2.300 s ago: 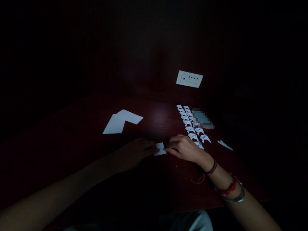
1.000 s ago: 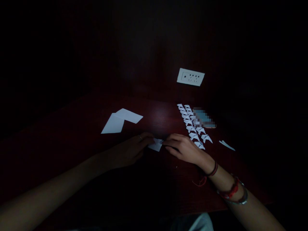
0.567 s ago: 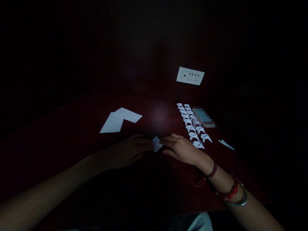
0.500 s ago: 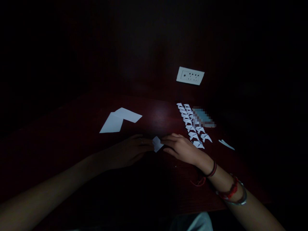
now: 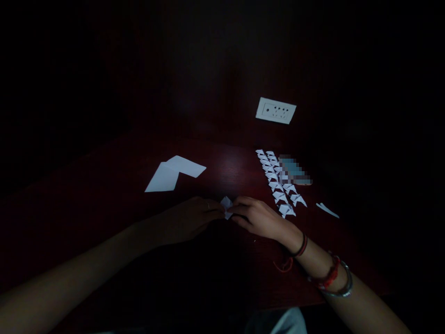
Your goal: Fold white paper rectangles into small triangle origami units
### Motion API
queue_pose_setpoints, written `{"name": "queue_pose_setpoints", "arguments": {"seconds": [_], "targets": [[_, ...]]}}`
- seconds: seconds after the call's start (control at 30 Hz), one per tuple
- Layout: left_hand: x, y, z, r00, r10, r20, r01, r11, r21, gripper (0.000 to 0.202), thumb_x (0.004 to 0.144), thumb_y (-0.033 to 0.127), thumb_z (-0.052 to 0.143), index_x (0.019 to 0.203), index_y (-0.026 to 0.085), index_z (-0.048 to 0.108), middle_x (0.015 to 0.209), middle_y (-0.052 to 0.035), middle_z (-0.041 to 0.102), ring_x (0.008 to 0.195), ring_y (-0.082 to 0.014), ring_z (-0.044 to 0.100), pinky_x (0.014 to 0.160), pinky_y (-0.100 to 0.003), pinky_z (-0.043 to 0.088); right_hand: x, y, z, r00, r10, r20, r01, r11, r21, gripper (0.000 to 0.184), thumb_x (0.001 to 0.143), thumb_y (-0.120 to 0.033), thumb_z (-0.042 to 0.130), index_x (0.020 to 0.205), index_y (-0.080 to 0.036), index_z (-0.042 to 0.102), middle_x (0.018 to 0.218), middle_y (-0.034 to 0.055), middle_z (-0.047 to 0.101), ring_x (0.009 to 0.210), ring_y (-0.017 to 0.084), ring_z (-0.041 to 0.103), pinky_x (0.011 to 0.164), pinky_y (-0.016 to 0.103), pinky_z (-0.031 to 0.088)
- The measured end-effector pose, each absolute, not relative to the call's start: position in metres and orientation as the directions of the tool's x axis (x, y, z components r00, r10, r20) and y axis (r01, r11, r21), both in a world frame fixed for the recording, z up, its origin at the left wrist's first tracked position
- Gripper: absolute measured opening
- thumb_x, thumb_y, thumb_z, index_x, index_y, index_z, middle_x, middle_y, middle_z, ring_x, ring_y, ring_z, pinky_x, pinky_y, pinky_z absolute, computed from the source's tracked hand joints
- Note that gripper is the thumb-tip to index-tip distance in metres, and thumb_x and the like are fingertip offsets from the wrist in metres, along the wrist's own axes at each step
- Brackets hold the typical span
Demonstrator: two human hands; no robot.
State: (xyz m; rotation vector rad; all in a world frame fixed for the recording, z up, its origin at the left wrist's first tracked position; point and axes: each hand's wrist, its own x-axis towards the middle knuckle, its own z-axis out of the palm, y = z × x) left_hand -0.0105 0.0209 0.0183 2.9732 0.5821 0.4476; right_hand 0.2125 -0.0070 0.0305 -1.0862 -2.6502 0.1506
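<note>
A small folded piece of white paper (image 5: 227,203) lies between my two hands at the near middle of the dark red table. My left hand (image 5: 196,217), in deep shadow, has its fingertips closed on the paper's left edge. From the right, my right hand (image 5: 259,217) presses its fingers onto the paper's other side and partly covers it. Several folded white paper figures (image 5: 287,210) stand in two rows just beyond my right hand. Two flat sheets of white paper (image 5: 163,178) overlap on the table to the left.
Beside the paper figures lies a phone-like flat object (image 5: 295,170), blurred out. Thin white paper strips (image 5: 327,210) rest at the right. A socket plate (image 5: 276,111) is on the wall behind the table (image 5: 229,162). Surroundings are very dark.
My right hand has shifted slightly left, its fingers now further over the folded paper. My left fingertips have moved a little right onto it.
</note>
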Motion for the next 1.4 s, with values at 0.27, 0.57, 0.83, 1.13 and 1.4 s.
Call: {"name": "queue_pose_setpoints", "arguments": {"seconds": [0.27,0.57,0.83,1.13,1.4], "targets": [[-0.012,0.021,0.009,0.905,0.367,0.214,0.372,-0.928,0.020,0.039,0.080,0.009,0.041,0.118,0.021,0.042,0.122,-0.0045,0.046,0.108,-0.0188,0.043,0.086,-0.032,0.031,0.213,-0.007,0.033,-0.709,0.676,0.201,0.665,0.736,-0.132,0.022,0.082,-0.019,0.043,0.096,-0.017,0.059,0.092,0.0046,0.055,0.084,0.013,0.052,0.074,0.025,0.042],[-0.013,0.018,0.011,0.907,0.357,0.221,0.378,-0.924,-0.057,0.042,0.079,0.007,0.041,0.119,0.020,0.041,0.124,-0.0054,0.044,0.109,-0.0194,0.042,0.086,-0.032,0.030,0.217,-0.009,0.037,-0.692,0.681,0.239,0.665,0.731,-0.156,0.021,0.083,-0.019,0.041,0.091,-0.016,0.061,0.084,0.0040,0.056,0.077,0.012,0.052,0.074,0.025,0.041],[-0.009,0.020,0.005,0.905,0.347,0.245,0.370,-0.928,-0.053,0.042,0.079,0.007,0.040,0.120,0.018,0.040,0.124,-0.0069,0.044,0.109,-0.0204,0.042,0.088,-0.034,0.031,0.215,-0.005,0.030,-0.696,0.686,0.215,0.665,0.728,-0.170,0.028,0.081,-0.016,0.043,0.105,-0.020,0.056,0.093,0.0049,0.052,0.085,0.014,0.051,0.073,0.026,0.043],[-0.013,0.017,0.000,0.884,0.364,0.294,0.376,-0.926,0.017,0.048,0.077,0.005,0.039,0.123,0.015,0.036,0.126,-0.0081,0.041,0.113,-0.0204,0.038,0.094,-0.034,0.030,0.211,-0.007,0.034,-0.701,0.688,0.190,0.691,0.720,-0.057,0.025,0.084,-0.019,0.038,0.099,-0.017,0.057,0.093,0.0056,0.052,0.083,0.014,0.052,0.074,0.026,0.044],[-0.017,0.012,0.021,0.905,0.337,0.260,0.344,-0.939,0.016,0.044,0.075,0.006,0.042,0.118,0.016,0.042,0.119,-0.0062,0.048,0.113,-0.0207,0.038,0.096,-0.036,0.027,0.212,-0.006,0.033,-0.692,0.693,0.203,0.686,0.719,-0.111,0.025,0.082,-0.019,0.040,0.101,-0.019,0.057,0.095,0.0053,0.053,0.084,0.015,0.051,0.075,0.027,0.043]]}}
